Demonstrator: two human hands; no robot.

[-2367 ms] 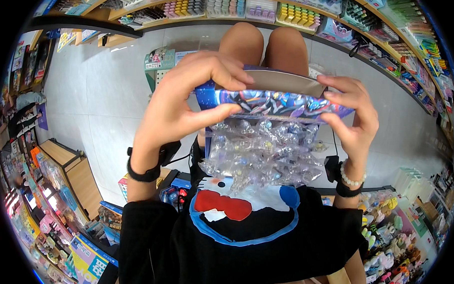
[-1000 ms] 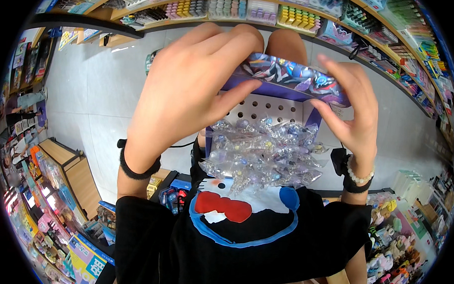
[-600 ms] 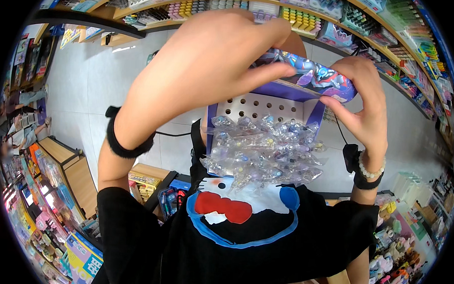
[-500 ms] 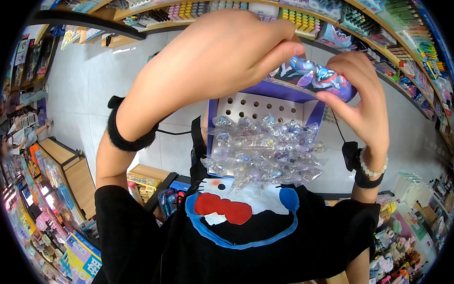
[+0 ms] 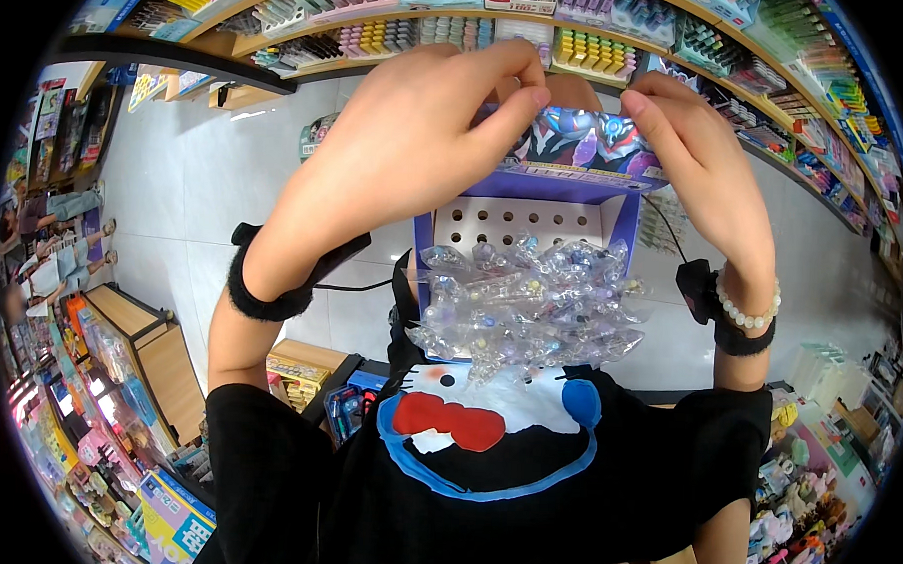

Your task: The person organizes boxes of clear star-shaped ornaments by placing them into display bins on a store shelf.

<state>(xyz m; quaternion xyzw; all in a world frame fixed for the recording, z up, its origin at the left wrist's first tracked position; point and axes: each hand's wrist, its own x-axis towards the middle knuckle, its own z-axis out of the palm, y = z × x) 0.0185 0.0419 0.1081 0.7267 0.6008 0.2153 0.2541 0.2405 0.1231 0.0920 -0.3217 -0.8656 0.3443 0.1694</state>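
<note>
By left hand [image 5: 407, 131] and right hand [image 5: 702, 161], the printed box flap [image 5: 590, 148] is being pinched along its top edge, long axis crosswise.

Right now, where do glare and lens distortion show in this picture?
Head view, distortion: the long light-brown wooden shelf bows along the upper rim, and corners go black. Head view, glare: crumpled clear plastic wrappers carry white glints, and a bright streak lies on the glossy pale-grey tiled floor.

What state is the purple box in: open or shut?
The purple box is open: part of its perforated white insert shows uncovered, and the heaped clear packets also lie exposed.
</note>
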